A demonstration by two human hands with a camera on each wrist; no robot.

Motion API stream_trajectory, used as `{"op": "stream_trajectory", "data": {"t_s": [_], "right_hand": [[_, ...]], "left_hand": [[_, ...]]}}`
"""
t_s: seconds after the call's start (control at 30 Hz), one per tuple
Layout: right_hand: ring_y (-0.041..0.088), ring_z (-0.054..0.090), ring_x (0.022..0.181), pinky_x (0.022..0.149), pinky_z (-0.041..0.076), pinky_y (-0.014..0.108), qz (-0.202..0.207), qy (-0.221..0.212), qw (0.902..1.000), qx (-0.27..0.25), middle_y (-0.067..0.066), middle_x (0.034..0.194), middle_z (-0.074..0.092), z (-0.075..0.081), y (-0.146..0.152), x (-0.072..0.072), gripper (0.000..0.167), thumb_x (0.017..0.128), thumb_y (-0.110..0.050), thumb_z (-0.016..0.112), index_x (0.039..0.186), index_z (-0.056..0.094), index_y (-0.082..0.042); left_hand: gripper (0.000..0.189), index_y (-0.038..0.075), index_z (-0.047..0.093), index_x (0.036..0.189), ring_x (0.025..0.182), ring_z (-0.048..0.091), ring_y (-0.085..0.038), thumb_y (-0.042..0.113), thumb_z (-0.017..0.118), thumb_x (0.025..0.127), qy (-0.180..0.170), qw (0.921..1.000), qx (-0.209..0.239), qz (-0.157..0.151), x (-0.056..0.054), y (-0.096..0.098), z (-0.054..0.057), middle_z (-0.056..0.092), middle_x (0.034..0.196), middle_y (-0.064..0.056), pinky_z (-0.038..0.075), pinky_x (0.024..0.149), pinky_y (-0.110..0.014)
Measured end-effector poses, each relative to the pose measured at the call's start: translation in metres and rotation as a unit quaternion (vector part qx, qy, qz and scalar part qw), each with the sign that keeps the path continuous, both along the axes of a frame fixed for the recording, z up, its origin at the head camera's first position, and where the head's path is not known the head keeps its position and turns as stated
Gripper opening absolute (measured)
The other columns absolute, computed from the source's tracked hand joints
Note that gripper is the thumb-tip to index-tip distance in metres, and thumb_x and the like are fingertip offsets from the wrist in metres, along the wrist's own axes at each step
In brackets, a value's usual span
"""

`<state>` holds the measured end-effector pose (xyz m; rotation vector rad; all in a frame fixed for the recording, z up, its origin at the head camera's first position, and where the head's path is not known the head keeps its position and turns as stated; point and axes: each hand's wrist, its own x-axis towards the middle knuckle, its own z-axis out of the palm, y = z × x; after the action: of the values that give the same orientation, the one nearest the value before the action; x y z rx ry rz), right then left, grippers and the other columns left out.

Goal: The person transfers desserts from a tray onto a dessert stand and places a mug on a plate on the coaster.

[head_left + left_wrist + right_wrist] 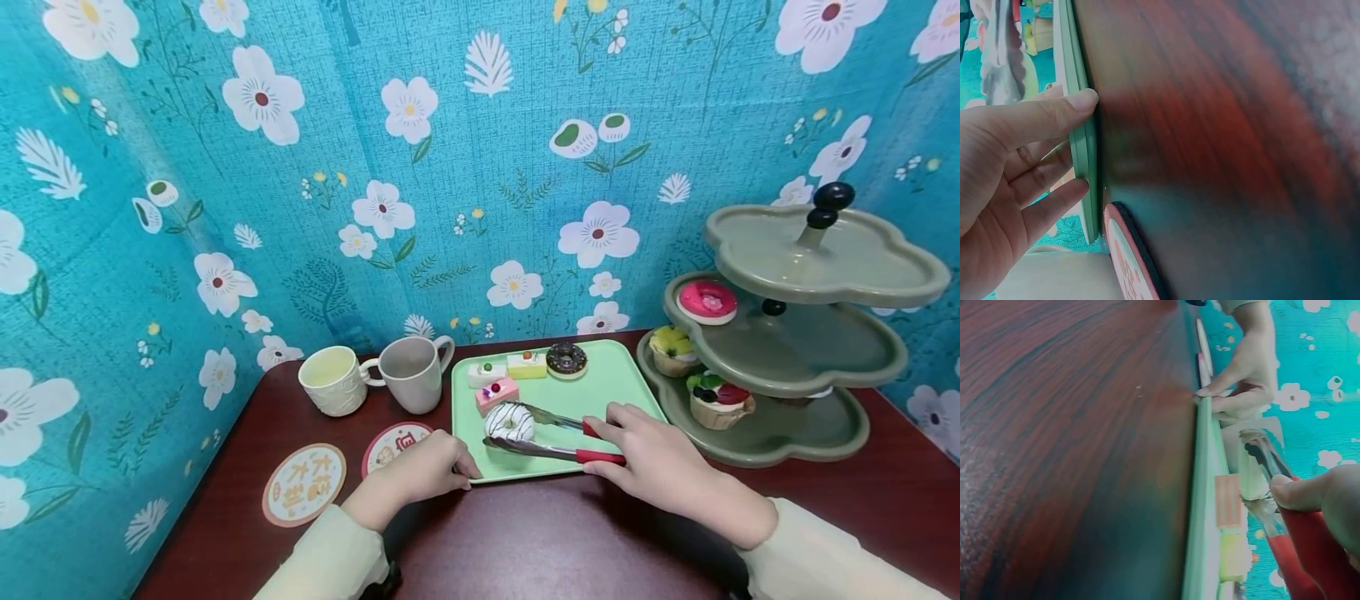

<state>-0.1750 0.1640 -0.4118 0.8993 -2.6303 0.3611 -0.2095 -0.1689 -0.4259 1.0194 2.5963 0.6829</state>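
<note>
My right hand (656, 454) grips a pair of tongs (536, 450) with red handles and metal arms. Between the tong tips is a white donut (509, 422) with dark drizzle, over the front left of a light green tray (600, 400). At the tray's front left corner, my left hand (423, 475) pinches the rim, its thumb (1082, 100) on the near edge and fingers on the other side. Also on the tray are a pink cake (497, 395), a white cake (486, 375), a yellow cake (527, 365) and a chocolate donut (567, 360).
To the right stands a three-tier grey-green stand (825, 283) bearing a pink donut (707, 301) and fruit tarts (720, 402). Left of the tray are a grey mug (412, 375), a cream mug (333, 382) and two round coasters (304, 484). A blue floral cloth (450, 167) hangs behind.
</note>
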Motion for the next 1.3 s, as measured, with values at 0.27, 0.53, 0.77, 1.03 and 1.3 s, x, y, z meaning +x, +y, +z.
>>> {"op": "stream_trajectory", "data": {"t_s": [0.27,0.53,0.77,1.03,1.3], "right_hand": [[0.007,0.037,0.068,0.05,0.03,0.023,-0.017,-0.012,0.9998,0.007,-0.008,0.084,0.042,0.016,0.009,0.006,0.052,0.079,-0.043,0.088,0.119,0.077,-0.011],[0.008,0.038,0.069,0.049,0.03,0.024,-0.04,-0.017,0.9988,0.021,-0.007,0.086,0.045,0.036,0.023,0.013,0.057,0.079,-0.044,0.087,0.124,0.076,-0.011],[0.011,0.042,0.073,0.049,0.033,0.025,-0.078,-0.032,0.9963,0.02,-0.004,0.091,0.051,0.054,0.041,0.017,0.063,0.078,-0.044,0.088,0.126,0.074,-0.007],[0.012,0.041,0.07,0.049,0.032,0.027,-0.123,-0.045,0.9913,0.016,-0.003,0.089,0.05,0.07,0.062,0.021,0.072,0.077,-0.048,0.087,0.13,0.07,-0.003],[0.014,0.041,0.068,0.048,0.031,0.029,-0.162,-0.041,0.9853,0.036,0.0,0.086,0.049,0.081,0.083,0.026,0.077,0.077,-0.053,0.086,0.131,0.068,-0.001]], "left_hand": [[0.014,0.005,0.082,0.095,0.079,0.064,0.003,-0.004,0.08,0.084,0.0,1.0,-0.003,0.004,0.0,0.001,0.0,0.076,0.086,0.002,0.053,0.072,-0.017],[0.015,0.006,0.083,0.095,0.079,0.064,0.003,-0.004,0.08,0.085,-0.004,1.0,-0.005,0.005,0.0,0.0,0.001,0.076,0.086,0.003,0.053,0.072,-0.017],[0.015,0.005,0.082,0.095,0.08,0.065,0.001,-0.004,0.08,0.084,0.003,1.0,-0.001,0.001,0.001,0.0,0.0,0.076,0.086,0.002,0.054,0.072,-0.018],[0.015,0.006,0.082,0.095,0.079,0.065,0.002,-0.004,0.08,0.085,-0.011,0.9999,-0.002,0.009,0.0,0.001,0.001,0.076,0.086,0.002,0.054,0.072,-0.018],[0.015,0.007,0.082,0.096,0.079,0.064,0.002,-0.003,0.08,0.085,-0.016,0.9998,-0.003,0.012,-0.001,0.001,0.0,0.075,0.085,0.004,0.054,0.072,-0.018]]}}
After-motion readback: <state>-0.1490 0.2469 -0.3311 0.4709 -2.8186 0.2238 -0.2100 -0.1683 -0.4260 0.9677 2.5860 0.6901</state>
